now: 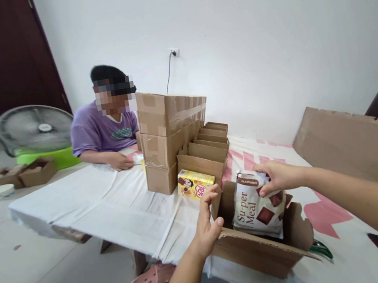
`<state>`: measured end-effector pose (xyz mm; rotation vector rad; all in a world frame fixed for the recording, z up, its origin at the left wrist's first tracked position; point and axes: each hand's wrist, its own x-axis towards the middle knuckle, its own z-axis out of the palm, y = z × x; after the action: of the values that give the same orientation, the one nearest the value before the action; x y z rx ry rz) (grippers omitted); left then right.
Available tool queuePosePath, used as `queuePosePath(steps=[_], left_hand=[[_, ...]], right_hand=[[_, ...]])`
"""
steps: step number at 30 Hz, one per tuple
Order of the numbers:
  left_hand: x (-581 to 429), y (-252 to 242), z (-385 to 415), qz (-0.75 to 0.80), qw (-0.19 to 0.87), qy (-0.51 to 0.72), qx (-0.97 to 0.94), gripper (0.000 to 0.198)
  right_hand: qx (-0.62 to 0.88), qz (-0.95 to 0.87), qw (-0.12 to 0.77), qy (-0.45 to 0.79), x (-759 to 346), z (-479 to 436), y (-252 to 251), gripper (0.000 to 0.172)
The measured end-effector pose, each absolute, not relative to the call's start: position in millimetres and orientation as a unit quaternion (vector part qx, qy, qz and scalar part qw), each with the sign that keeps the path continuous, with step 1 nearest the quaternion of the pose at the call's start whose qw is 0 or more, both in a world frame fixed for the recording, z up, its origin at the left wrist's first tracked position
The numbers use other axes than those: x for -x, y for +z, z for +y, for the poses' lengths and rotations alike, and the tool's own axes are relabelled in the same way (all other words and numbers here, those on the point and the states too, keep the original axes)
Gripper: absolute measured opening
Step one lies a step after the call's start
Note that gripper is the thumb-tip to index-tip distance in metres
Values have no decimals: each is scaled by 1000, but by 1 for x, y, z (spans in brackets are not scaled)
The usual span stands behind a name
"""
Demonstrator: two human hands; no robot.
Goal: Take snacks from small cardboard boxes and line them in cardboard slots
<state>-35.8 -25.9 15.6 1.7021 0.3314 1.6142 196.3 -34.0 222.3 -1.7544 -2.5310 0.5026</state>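
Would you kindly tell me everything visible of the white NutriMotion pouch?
The pouch looks like plastic, with a brown NutriMotion label, brown "Su-per Meal" lettering and reddish-brown pictures. It leans at a tilt, its lower part inside the open cardboard box, its top above the rim. The right hand grips its upper side. Its contents are hidden.

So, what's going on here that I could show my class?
The person's right grip holds a NutriMotion Su-per Meal pouch by its upper corner, its lower part inside an open cardboard box. The left grip is open and holds nothing, beside the box's rim. Beyond, a yellow carton lies next to stacked, taped cardboard boxes. A co-worker in a purple shirt is at the far side of the table.
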Motion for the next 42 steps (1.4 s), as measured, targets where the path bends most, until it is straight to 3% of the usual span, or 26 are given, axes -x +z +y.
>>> queuePosePath(steps=[15, 22, 31, 37, 42], left_hand=[[39, 17, -28, 133, 381, 625, -668, 47], [39, 16, -27, 131, 381, 625, -669, 54], [37, 18, -28, 141, 391, 629, -657, 60], [37, 17, -27, 142, 376, 632, -663, 54], [36, 14, -26, 140, 379, 626, -667, 54]], right_hand=[[536, -815, 43, 217, -186, -33, 213, 40], [531, -799, 156, 233, -198, -30, 209, 48], [517, -691, 356, 359, -227, -40, 191, 60], [467, -673, 414, 397, -245, -51, 168, 51], [474, -689, 375, 401, -250, -67, 161, 49]])
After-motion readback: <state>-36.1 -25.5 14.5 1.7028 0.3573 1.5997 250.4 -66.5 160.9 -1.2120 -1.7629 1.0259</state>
